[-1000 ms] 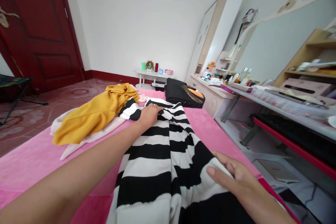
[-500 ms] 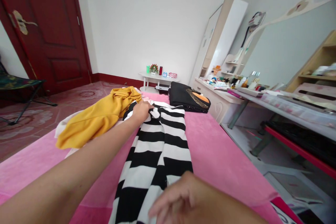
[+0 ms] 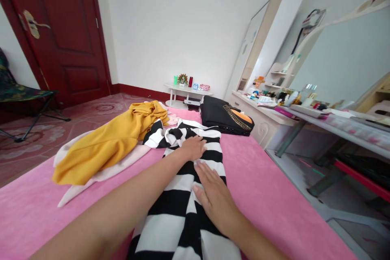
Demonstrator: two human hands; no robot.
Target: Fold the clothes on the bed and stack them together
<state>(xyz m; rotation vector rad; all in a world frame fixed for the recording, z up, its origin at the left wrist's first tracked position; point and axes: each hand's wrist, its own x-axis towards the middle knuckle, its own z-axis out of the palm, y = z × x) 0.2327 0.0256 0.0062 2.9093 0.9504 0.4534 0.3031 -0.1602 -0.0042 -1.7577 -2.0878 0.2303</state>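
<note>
Both hands have shifted over the last half second: the person's left hand has moved rightward across the long black-and-white striped cloth garment, and the right hand has come forward just beside it. Each rests palm down on the garment, fingers extended, clamped on nothing. The garment stretches from near the soft pink surface's far edge to its near edge. Crumpled mustard-yellow clothing lies toward the left edge; a folded black clothing stack sits by the far right corner.
</note>
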